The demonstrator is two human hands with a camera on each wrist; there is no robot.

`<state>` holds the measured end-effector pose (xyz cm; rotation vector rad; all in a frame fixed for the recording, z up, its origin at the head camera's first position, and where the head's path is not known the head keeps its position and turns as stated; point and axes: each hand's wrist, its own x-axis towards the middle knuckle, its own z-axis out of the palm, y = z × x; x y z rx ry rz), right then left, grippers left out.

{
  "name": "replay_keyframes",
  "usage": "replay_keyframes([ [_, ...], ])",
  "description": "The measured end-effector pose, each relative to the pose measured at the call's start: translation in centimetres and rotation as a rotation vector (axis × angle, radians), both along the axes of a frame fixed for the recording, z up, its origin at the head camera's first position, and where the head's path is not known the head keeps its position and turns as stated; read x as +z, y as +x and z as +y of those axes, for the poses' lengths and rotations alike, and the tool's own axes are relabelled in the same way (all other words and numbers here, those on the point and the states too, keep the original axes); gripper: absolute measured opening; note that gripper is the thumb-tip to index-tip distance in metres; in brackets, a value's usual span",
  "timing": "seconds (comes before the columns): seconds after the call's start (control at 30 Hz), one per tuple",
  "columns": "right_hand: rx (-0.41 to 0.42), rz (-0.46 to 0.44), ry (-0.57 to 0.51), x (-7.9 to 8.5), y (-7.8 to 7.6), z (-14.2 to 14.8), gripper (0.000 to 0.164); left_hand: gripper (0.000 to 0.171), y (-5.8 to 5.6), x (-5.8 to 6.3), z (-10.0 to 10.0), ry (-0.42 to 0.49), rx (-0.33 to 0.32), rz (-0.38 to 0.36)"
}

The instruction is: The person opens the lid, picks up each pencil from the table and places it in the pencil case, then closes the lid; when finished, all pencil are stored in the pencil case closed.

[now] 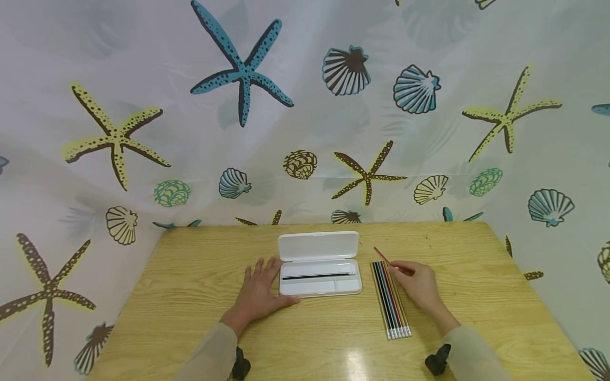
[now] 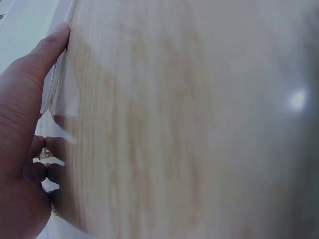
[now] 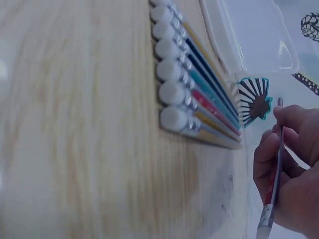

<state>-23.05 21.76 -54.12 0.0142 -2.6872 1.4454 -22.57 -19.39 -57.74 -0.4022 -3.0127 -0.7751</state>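
A white pencil case [image 1: 307, 288] lies with its lid [image 1: 318, 246] raised at the back. One black pencil [image 1: 316, 275] lies lengthwise inside it. My left hand [image 1: 259, 291] rests at the case's left end, fingers spread, the thumb [image 2: 52, 42] straight along the front edge. In my right hand [image 1: 418, 283], thumb and fingers pinch a dark red pencil [image 3: 272, 191] with a white eraser, its other end pointing up and left in the head view. Just left of that hand, several pencils [image 1: 392, 301] in mixed colours lie side by side, their white erasers toward me.
Under everything is a wood-grain table [image 1: 333, 338]. A white cloth [image 1: 305, 121] printed with starfish and shells hangs behind the table and along both sides. The row of pencils lies right of the case, with a narrow strip of table between them.
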Motion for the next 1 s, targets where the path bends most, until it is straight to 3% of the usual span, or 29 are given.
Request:
replay_keyframes([
  [0.33,0.117,0.004,0.001,1.4,-0.5,-2.9,0.024,0.114,0.0,-0.1,-0.2,0.007,-0.004,-0.020],
  [0.67,0.307,0.081,0.048,2.1,-1.7,-6.3,0.017,0.112,0.0,0.0,-0.1,-0.004,0.000,-0.024],
  [1.0,0.378,0.123,0.123,2.7,-2.6,-9.3,0.014,0.112,0.2,0.5,0.0,0.010,-0.007,-0.052],
])
